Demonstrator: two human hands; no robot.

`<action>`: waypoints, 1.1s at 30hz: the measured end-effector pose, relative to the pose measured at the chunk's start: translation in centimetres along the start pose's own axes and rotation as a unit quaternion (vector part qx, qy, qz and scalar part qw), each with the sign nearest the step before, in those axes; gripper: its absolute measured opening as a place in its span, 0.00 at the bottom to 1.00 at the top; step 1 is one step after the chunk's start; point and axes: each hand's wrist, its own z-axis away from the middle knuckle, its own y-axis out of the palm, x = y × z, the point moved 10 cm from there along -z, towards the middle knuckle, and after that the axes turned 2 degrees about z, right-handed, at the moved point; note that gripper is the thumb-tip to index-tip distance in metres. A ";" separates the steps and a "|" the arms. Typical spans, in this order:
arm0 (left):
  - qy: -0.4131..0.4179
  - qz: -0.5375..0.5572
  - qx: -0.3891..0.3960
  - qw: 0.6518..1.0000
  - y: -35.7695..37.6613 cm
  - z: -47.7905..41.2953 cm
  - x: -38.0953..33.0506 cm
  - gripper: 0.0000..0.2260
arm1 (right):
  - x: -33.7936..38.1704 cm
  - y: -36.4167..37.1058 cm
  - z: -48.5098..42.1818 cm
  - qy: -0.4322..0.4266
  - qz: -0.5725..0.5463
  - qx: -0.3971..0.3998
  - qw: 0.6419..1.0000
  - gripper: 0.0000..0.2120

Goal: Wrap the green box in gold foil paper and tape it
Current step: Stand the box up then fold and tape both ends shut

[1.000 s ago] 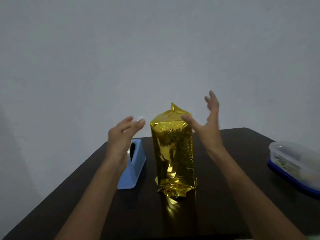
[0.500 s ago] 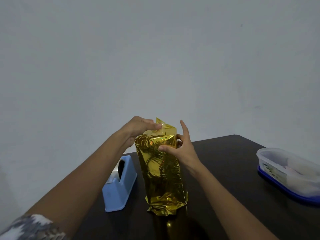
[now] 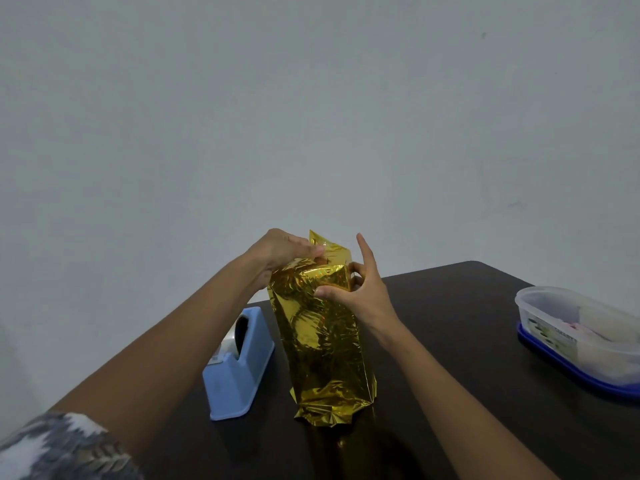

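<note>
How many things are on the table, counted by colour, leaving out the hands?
Gold: 1, the foil-wrapped box
Light blue: 1, the tape dispenser
Clear with a blue base: 1, the plastic container
Total: 3 things on the dark table

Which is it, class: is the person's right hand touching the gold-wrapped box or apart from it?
Touching. The head view shows the right hand with its thumb pressed on the front of the gold-wrapped box near the top.
</note>
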 end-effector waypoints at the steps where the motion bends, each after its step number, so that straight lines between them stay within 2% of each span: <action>1: -0.001 0.001 -0.003 1.000 0.0 0.1 0.1 0.12 | 0.0 0.0 0.0 0.001 0.002 -0.002 1.000 0.59; 8: 0.028 -0.001 -0.034 0.999 -0.1 0.1 0.4 0.04 | -0.3 0.0 0.0 0.002 0.016 -0.015 1.000 0.59; 13: 0.079 -0.026 -0.071 0.994 -0.5 0.2 0.2 0.03 | -0.6 0.0 -0.1 0.001 0.019 -0.023 1.000 0.59; 14: 0.089 -0.033 -0.082 0.992 -0.6 0.2 0.1 0.04 | -0.6 -0.1 -0.1 0.000 0.018 -0.025 1.000 0.59; 16: 0.095 -0.074 -0.098 0.988 -0.8 0.1 -0.1 0.18 | -0.5 -0.1 -0.2 -0.003 0.015 -0.027 1.000 0.59; 18: 0.060 -0.089 -0.107 0.988 -1.1 -0.3 0.5 0.34 | -0.4 -0.2 -0.2 -0.006 0.016 -0.028 0.999 0.59; 21: -0.007 -0.058 -0.097 0.994 -1.0 -1.1 1.3 0.44 | -0.3 -0.3 -0.3 -0.012 0.025 -0.028 0.999 0.59; 24: -0.024 -0.088 -0.100 0.991 -0.7 -2.1 1.3 0.48 | -0.1 -0.2 -0.3 -0.015 0.036 -0.024 0.999 0.60; 28: -0.022 -0.189 -0.119 0.975 -0.4 -2.9 1.4 0.48 | 0.0 -0.2 -0.3 -0.021 0.040 -0.021 0.999 0.60; 33: -0.028 -0.097 -0.052 0.994 -0.8 -2.8 1.8 0.43 | -0.3 0.0 -0.4 -0.014 0.030 -0.027 0.999 0.62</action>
